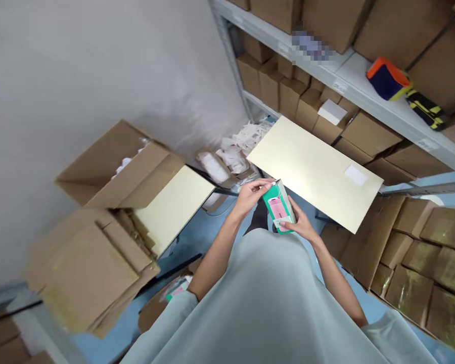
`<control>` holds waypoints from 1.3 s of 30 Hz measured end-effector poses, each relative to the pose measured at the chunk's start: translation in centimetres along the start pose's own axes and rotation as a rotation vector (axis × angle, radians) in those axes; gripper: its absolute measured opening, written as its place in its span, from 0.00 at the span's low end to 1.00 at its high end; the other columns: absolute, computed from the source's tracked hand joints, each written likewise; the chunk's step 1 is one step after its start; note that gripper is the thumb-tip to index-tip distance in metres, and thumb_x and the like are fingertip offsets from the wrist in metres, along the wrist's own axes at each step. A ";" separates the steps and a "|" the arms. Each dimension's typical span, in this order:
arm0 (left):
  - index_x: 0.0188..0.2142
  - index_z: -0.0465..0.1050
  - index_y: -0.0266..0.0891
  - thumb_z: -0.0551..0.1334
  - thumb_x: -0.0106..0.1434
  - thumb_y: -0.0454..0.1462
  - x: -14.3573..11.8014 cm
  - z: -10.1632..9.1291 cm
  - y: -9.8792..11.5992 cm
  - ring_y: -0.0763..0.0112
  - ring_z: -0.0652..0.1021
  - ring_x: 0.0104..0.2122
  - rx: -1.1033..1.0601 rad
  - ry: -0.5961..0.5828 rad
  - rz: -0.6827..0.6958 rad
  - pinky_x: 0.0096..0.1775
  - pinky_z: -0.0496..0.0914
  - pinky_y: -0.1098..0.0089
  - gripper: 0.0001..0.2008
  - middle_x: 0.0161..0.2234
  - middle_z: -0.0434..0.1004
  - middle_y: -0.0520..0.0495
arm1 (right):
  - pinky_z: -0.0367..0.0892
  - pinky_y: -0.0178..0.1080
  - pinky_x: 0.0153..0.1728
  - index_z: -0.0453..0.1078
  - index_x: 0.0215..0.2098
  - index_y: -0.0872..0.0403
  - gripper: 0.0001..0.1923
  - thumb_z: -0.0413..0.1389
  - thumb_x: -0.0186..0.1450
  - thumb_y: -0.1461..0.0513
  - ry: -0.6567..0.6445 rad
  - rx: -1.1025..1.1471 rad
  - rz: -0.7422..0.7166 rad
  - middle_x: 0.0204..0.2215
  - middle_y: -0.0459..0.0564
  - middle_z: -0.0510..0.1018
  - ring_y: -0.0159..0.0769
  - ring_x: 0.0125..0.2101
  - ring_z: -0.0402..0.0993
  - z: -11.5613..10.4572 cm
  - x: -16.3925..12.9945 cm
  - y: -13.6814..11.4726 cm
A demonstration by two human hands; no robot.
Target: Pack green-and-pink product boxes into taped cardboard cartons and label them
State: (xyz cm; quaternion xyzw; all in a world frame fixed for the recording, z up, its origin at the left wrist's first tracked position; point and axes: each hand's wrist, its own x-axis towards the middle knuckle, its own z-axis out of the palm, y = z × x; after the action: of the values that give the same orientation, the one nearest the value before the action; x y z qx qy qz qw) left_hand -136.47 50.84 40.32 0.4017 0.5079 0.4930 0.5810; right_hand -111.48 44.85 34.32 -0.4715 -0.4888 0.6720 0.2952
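Both hands clamp a green box [279, 207]: the left hand [250, 194] pinches its top corner, the right hand [301, 225] cups it beneath. A cream panel [318, 172] lies just beyond the grip, seemingly on cartons [364, 134].

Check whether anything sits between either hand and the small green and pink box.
Nothing visible does. The left hand fingers touch the top end of the small green and pink box, and the right hand grips its lower end.
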 end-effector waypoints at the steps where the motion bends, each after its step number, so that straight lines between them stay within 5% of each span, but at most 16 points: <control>1: 0.42 0.87 0.43 0.78 0.62 0.60 1.5 0.8 0.4 0.47 0.85 0.63 0.006 -0.046 0.014 0.68 0.76 0.47 0.25 0.54 0.91 0.37 | 0.50 0.59 0.82 0.54 0.85 0.46 0.69 0.80 0.55 0.40 0.037 0.025 -0.002 0.83 0.57 0.59 0.57 0.82 0.56 -0.5 0.5 -0.2; 8: 0.52 0.86 0.43 0.72 0.72 0.57 13.6 3.2 3.4 0.49 0.81 0.68 0.094 -0.388 0.108 0.73 0.71 0.46 0.22 0.59 0.88 0.37 | 0.58 0.57 0.80 0.49 0.87 0.46 0.72 0.78 0.56 0.38 0.270 0.061 0.007 0.81 0.57 0.63 0.55 0.79 0.62 -2.8 5.9 -3.5; 13: 0.55 0.88 0.44 0.69 0.74 0.55 22.0 2.2 6.0 0.49 0.83 0.66 0.097 -0.590 0.056 0.72 0.73 0.48 0.22 0.62 0.87 0.40 | 0.57 0.56 0.80 0.50 0.87 0.46 0.71 0.78 0.57 0.38 0.391 0.072 0.036 0.82 0.56 0.61 0.55 0.80 0.60 -2.9 10.2 -7.1; 18: 0.55 0.89 0.46 0.70 0.73 0.54 27.3 0.6 8.3 0.50 0.84 0.64 0.090 -0.683 0.032 0.69 0.77 0.48 0.20 0.60 0.88 0.41 | 0.60 0.54 0.79 0.50 0.86 0.45 0.69 0.77 0.58 0.38 0.416 0.084 0.056 0.81 0.54 0.63 0.54 0.80 0.61 -2.7 12.7 -10.5; 27: 0.50 0.91 0.49 0.72 0.73 0.53 31.1 0.3 10.1 0.53 0.87 0.59 0.091 -0.793 0.115 0.67 0.79 0.50 0.16 0.55 0.90 0.41 | 0.64 0.56 0.77 0.58 0.84 0.45 0.65 0.77 0.57 0.36 0.344 0.106 0.114 0.78 0.52 0.69 0.59 0.77 0.65 -3.9 13.8 -13.9; 39: 0.43 0.90 0.48 0.79 0.65 0.55 31.8 1.2 9.2 0.50 0.87 0.54 0.103 -0.702 0.098 0.61 0.82 0.45 0.17 0.46 0.89 0.42 | 0.66 0.57 0.75 0.63 0.81 0.46 0.66 0.75 0.54 0.32 0.311 0.094 0.121 0.75 0.53 0.72 0.62 0.75 0.67 -5.5 14.0 -13.5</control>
State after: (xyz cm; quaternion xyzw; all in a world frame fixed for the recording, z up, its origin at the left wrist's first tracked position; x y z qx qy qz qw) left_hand -136.88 83.87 43.28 0.5992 0.2816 0.3259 0.6749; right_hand -112.60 63.64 41.68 -0.5839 -0.3759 0.6297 0.3483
